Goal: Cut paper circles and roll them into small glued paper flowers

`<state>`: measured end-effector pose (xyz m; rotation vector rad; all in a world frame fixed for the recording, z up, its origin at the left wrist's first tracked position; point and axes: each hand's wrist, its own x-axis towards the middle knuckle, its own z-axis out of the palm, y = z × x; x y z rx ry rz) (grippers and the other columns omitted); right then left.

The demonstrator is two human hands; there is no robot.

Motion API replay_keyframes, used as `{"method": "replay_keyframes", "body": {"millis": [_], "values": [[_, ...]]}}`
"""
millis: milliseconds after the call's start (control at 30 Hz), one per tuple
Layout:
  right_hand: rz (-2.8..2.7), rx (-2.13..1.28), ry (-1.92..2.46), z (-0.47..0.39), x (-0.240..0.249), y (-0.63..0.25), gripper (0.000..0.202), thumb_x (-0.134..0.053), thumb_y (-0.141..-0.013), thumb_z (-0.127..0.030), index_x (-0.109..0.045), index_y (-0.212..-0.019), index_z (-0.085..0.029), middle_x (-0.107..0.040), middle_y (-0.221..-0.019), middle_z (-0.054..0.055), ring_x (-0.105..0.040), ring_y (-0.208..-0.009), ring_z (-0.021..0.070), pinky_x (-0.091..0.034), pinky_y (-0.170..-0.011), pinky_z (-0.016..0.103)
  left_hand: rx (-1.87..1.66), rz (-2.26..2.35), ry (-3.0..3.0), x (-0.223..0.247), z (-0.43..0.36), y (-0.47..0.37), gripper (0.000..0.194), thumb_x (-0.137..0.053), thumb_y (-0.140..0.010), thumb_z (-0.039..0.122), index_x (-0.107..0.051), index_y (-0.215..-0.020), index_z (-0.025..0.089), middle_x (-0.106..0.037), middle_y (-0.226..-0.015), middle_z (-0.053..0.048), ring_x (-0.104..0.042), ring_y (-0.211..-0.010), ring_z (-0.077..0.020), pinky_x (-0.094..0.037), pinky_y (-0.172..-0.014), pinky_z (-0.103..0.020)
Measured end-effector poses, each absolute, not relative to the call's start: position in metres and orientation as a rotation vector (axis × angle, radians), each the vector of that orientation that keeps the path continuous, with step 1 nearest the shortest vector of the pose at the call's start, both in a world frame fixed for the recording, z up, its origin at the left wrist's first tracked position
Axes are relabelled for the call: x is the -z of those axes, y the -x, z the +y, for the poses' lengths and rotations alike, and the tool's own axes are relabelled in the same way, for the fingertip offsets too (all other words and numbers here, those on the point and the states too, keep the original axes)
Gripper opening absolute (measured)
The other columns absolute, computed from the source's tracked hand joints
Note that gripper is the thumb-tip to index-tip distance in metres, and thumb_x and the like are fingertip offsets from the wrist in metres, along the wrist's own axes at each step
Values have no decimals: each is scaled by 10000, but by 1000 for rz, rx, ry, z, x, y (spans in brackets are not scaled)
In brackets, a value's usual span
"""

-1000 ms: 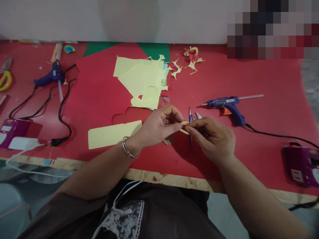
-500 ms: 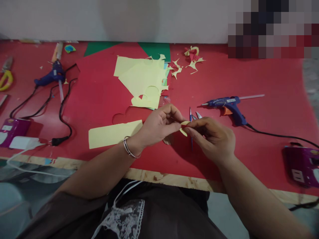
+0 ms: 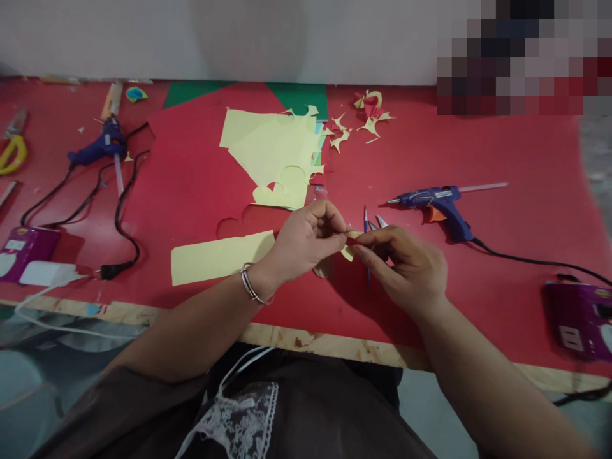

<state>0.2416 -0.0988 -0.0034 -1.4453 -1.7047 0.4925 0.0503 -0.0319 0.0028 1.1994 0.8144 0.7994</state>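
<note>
Two-handed grip pinching yellow paper piece (image 3: 349,250)

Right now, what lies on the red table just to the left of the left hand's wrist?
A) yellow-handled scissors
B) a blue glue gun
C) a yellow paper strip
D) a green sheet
C: a yellow paper strip lies flat on the red table beside the left hand, whose wrist wears a bangle; the nearest blue glue gun is off past the right hand.
</note>
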Motion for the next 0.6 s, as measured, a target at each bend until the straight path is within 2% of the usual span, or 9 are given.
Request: {"method": "replay_keyframes", "body": {"millis": [300, 600], "values": [[-1704, -484, 1446, -99, 7, -243, 101, -736, -983, -331, -791, -1036, -264, -795, -855, 20, -598, -578, 120, -467, -569, 287, -794, 838, -1234, -4, -32, -48, 161, -786, -855, 233, -636, -875, 178, -680, -830, -6, -668, -752, -109, -553, -678, -226], [-1793, -405, 1423, -99, 6, -245, 70, -717, -984, -274, -778, -989, -242, -781, -817, 3, -636, -592, 117, -462, -571, 264, -709, 822, -1215, -8, -34, -46, 137, -770, -864, 245, -662, -901, 169, -695, -736, 1, -668, -547, -112, -552, -489, -212]]}}
